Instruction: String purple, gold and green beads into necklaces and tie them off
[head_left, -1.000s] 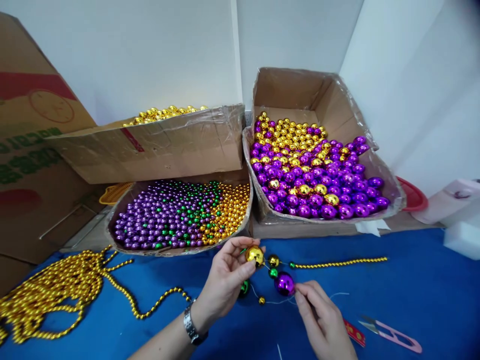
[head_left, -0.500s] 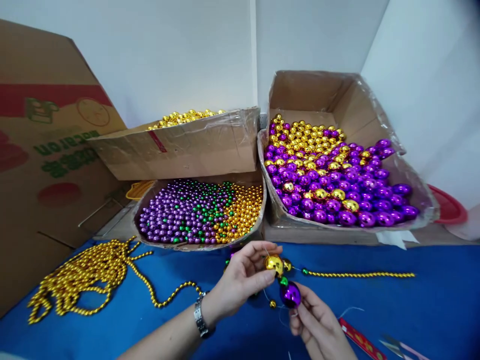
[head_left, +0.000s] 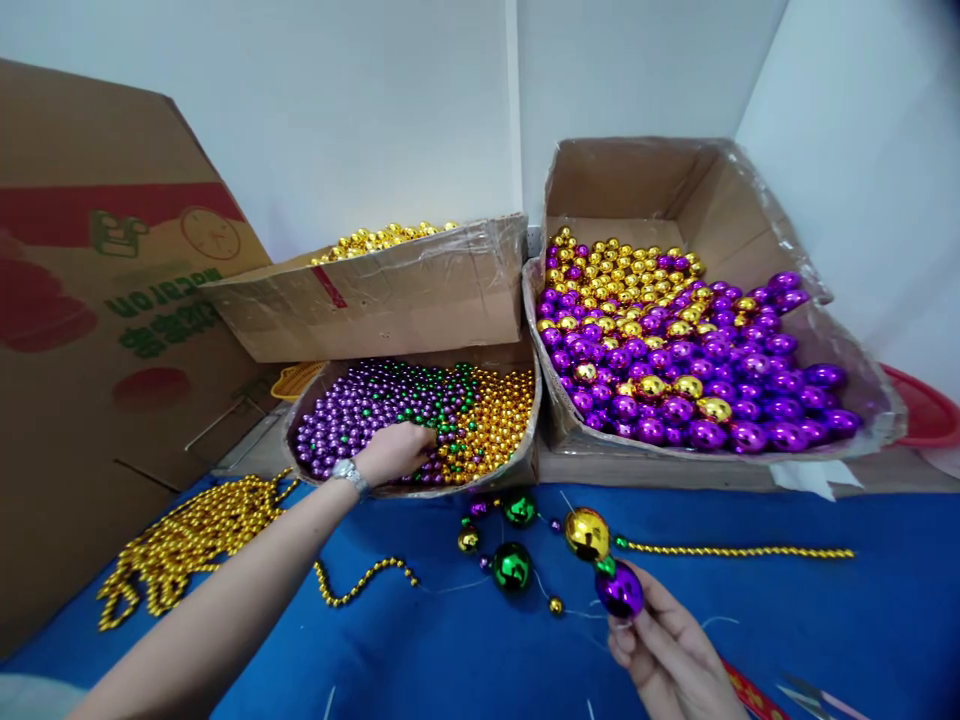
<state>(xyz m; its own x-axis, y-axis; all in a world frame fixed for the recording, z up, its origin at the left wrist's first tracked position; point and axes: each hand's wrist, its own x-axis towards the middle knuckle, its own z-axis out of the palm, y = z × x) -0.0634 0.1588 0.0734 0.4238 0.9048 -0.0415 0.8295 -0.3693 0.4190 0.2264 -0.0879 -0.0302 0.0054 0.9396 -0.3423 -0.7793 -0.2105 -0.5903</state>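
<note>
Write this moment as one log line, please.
left hand: in small-bead box | right hand: holds purple ball on string | gold ball above it

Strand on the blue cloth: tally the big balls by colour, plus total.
green balls: 2
gold ball: 1
purple ball, held by the right hand: 1
Total: 4

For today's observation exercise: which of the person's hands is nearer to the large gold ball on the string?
Right. The right hand holds the purple ball just below the large gold ball; the left hand is off in the small-bead box.
</note>
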